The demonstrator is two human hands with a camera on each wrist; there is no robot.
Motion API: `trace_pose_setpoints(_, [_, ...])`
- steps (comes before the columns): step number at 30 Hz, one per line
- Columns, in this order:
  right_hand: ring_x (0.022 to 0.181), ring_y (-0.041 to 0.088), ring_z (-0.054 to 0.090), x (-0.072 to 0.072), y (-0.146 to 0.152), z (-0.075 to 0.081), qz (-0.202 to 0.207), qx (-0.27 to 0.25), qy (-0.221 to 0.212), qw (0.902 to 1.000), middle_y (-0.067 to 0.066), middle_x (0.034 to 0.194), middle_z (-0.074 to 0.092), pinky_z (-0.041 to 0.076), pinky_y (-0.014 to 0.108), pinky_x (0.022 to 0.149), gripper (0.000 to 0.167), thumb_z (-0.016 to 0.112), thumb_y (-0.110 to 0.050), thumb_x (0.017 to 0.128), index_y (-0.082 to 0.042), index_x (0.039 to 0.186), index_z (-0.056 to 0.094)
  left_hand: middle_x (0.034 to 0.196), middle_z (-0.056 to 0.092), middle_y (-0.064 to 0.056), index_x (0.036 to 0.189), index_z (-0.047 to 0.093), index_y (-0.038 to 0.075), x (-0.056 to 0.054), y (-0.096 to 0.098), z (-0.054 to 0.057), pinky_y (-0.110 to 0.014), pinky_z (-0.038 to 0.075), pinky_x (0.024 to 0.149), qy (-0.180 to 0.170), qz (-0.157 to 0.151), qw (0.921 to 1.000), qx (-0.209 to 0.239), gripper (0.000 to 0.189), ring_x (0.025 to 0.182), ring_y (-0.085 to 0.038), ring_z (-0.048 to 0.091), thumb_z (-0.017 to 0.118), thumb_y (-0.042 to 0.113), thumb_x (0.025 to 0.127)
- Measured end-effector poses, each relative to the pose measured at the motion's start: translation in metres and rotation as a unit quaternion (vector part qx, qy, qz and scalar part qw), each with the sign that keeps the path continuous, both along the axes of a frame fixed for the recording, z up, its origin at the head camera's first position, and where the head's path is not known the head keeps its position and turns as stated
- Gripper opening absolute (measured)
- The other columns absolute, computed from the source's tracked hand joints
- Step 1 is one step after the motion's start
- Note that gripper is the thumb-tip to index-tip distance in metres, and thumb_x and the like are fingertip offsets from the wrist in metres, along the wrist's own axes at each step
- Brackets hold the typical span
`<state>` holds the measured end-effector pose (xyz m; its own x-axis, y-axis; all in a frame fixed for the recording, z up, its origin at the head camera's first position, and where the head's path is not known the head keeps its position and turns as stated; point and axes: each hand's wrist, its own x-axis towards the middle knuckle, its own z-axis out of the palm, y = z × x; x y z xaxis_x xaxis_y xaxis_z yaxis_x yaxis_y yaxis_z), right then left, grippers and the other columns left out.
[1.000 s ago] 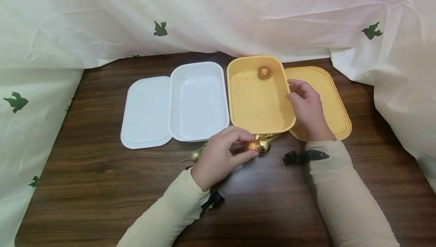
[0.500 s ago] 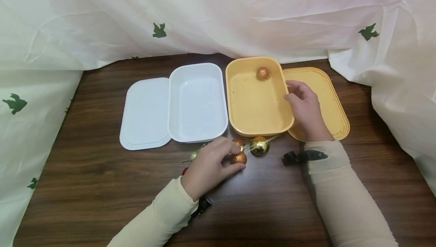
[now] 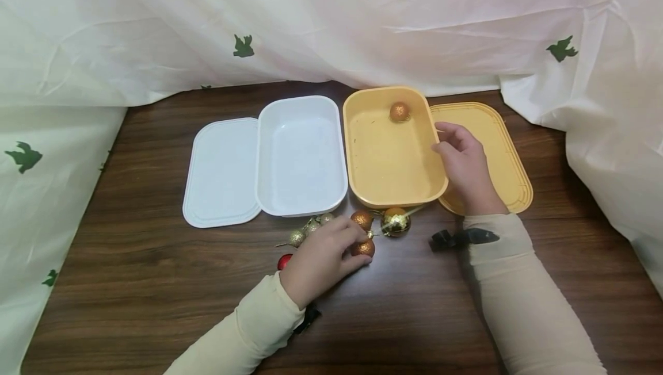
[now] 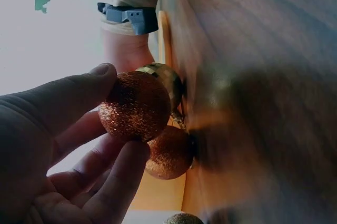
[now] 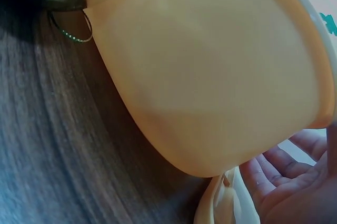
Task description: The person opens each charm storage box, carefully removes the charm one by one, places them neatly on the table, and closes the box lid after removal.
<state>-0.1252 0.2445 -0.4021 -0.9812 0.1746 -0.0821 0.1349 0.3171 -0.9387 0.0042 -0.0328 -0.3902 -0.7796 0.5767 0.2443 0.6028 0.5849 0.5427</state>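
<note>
White cloth (image 3: 331, 18) printed with green birds hung behind and at both sides of the brown tabletop (image 3: 414, 317). Two sleeved arms reached in from the near edge. The yellow box (image 3: 393, 159) sat on the right and the white box (image 3: 303, 159) just beside it on the left, both with their tops off. The yellow lid (image 3: 499, 150) lay to the right of the yellow box, the white lid (image 3: 220, 173) to the left of the white one. The right hand (image 3: 466, 168) held the yellow box by its right edge, thumb at the rim. The left hand (image 3: 321, 257) was in front of the boxes, pinching an orange ball (image 4: 135, 106) between thumb and fingertips. A shiny gold ball (image 3: 396, 223) rested close to the near end of the yellow box. A second orange ball (image 3: 361, 219) was next to the left hand, between the held ball and the boxes, and a third orange ball (image 3: 399, 111) lay inside the yellow box, near its far right corner. A red ball (image 3: 284, 261) showed partly beside the left hand. Small pale-gold balls (image 3: 297, 238) clustered near the white box, partly hidden by that hand.
</note>
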Motion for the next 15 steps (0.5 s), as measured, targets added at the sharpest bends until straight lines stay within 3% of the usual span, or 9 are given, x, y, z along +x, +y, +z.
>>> trace_pose_setpoints(15, [0.104,0.011,0.055,0.0002,0.0015,-0.0002,0.005,-0.007,-0.006,0.9999,0.009,0.121,0.059,0.049,0.025,0.086,0.042,0.055,-0.016,0.098,-0.011,0.140,0.056,0.091,0.060,0.005,0.087,0.071,0.016,-0.0017,0.0096,-0.0055,-0.028,0.052,0.072,0.029,0.000,0.9992,-0.027,0.010,0.081,-0.012,0.056,0.080,0.015,0.086])
